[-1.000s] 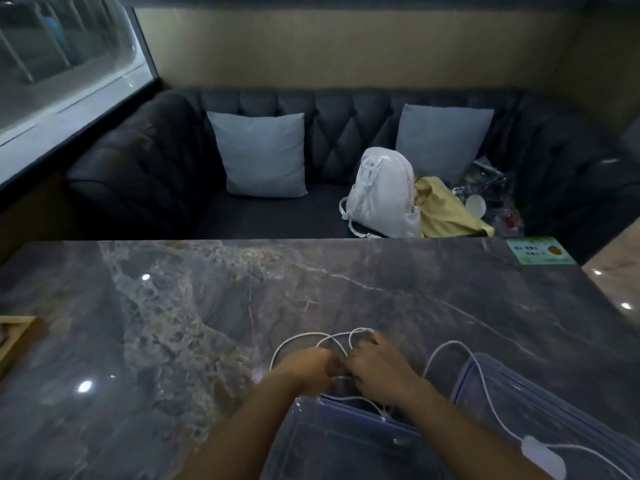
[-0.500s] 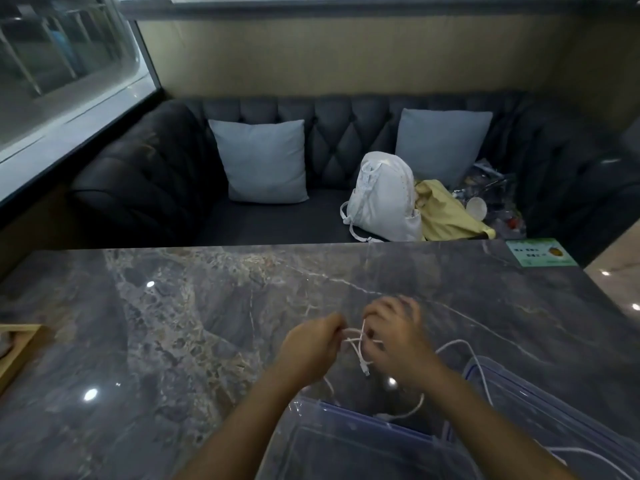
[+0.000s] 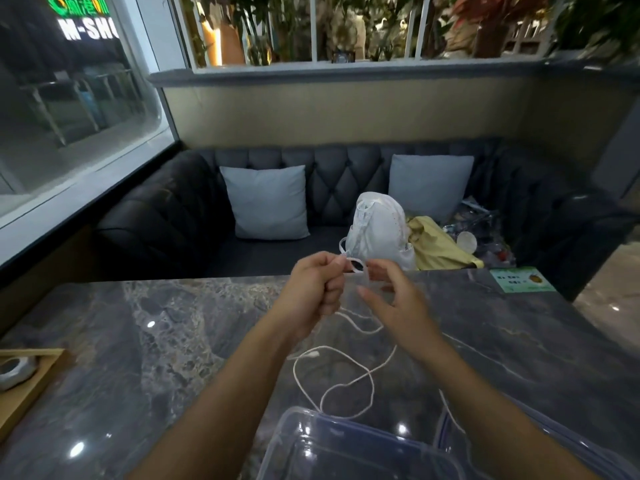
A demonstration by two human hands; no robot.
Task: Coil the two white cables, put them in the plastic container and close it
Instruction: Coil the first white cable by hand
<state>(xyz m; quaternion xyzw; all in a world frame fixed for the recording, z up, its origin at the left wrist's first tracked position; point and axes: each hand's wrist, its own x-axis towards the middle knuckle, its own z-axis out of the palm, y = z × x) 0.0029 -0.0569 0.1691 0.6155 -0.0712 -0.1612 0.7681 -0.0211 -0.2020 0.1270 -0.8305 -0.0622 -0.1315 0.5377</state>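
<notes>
My left hand [image 3: 313, 287] is raised above the marble table [image 3: 173, 358], fist closed on a white cable [image 3: 346, 379]; a small loop of it sticks out by the thumb. My right hand [image 3: 394, 303] hovers beside it, fingers spread, its fingertips near that loop. The cable hangs down and lies in loose loops on the table in front of the clear plastic container [image 3: 349, 445]. A second white cable [image 3: 457, 424] runs past my right forearm near the container's lid [image 3: 568, 441].
A wooden tray [image 3: 31, 386] holding a white object sits at the table's left edge. A green card [image 3: 521, 279] lies at the far right corner. Beyond the table is a dark sofa [image 3: 162, 220] with a white backpack [image 3: 379, 230], cushions and a yellow cloth.
Both hands have lifted off the table with the cable, pulling it up from the container's edge. My right hand has opened. The view has tilted upward.
</notes>
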